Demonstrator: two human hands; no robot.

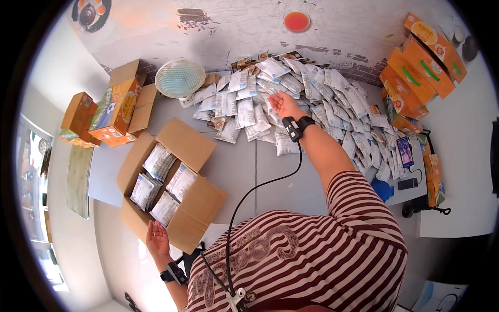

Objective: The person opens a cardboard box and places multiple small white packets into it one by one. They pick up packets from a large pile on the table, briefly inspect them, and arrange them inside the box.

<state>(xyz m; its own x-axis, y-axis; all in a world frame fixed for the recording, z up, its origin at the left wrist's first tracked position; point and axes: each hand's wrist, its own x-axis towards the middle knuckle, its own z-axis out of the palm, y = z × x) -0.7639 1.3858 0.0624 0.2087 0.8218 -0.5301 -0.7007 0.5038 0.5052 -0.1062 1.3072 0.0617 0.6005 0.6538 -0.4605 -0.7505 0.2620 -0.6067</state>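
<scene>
Your right hand [283,104] reaches out over heap of white sachets [312,99] on grey table [244,171], fingers loosely spread, palm down; whether fingertips touch sachet underneath, cannot tell. Your left hand [157,238] hangs low, open and flat, holding nothing, just beside near flap of open cardboard box [200,195]. Box holds stacked sachets in rows. White fan [180,79] stands beyond box, left of your right hand.
</scene>
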